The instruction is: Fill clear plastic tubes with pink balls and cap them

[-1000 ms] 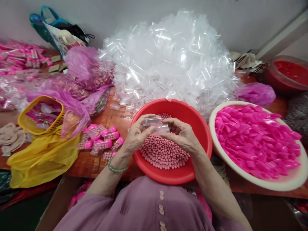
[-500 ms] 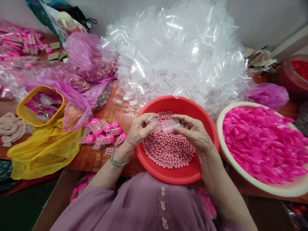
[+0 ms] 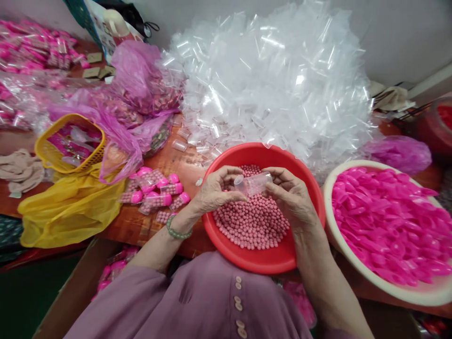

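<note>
Tubing (image 3: 259, 184) | clear, glossy, cylindrical | left hand (image 3: 216, 190) and right hand (image 3: 292, 195) close together, clamped on opposite ends

Behind everything rises a plain, pale grey wall (image 3: 399, 33), tinged faintly mauve toward the upper left. A pale, straight ledge or beam (image 3: 432, 85) slants along it at the right edge; which of the two is hard to tell at this angle. The reddish-brown, glossy wooden counter (image 3: 196, 176) runs across the view, its surface marked with darker scuffs. Below its front edge at lower left, a dark green floor (image 3: 35, 292) shows beside a brown, flat-sided panel (image 3: 68, 287). Soft, whitish light leaves the space under the counter in deep shadow.
</note>
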